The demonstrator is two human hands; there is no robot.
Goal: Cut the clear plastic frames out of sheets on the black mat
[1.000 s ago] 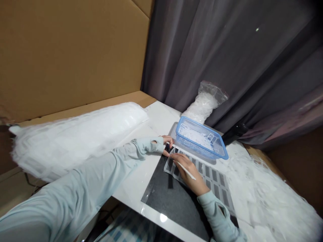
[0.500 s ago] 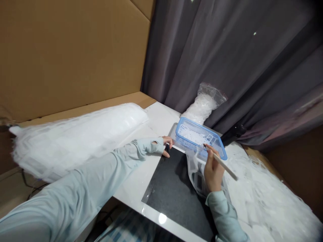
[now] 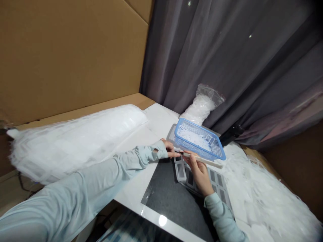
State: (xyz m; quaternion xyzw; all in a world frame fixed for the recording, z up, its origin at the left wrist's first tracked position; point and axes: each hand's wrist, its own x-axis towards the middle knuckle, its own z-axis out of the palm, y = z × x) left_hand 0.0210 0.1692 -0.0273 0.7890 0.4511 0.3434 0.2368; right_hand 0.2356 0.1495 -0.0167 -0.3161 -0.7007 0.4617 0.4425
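Observation:
In my right hand [image 3: 199,171] is a slim pale stick-like tool [image 3: 205,160] with a dark tip, pointing left. My left hand [image 3: 169,148] has its fingers closed right at that tip; what they pinch, if anything, is too small to make out. Under both hands lies a translucent white sheet with rectangular windows [image 3: 180,170], its left edge raised a little and part of it hidden by my right hand. Beneath the sheet is a dark grey mat [image 3: 165,193], near the table's front edge.
A blue mesh basket [image 3: 223,153] holding small white pieces stands just beyond my hands. Behind it leans a clear bag of white material [image 3: 199,107]. A large white wrapped bundle [image 3: 80,137] lies left, and a heap of translucent sheets [image 3: 272,195] right. Cardboard [image 3: 75,50] and a dark curtain [image 3: 214,50] stand behind.
My right hand has moved left with the tool, bringing its tip to my left fingers. The windowed sheet has shifted left over the mat. My left fingers have closed together.

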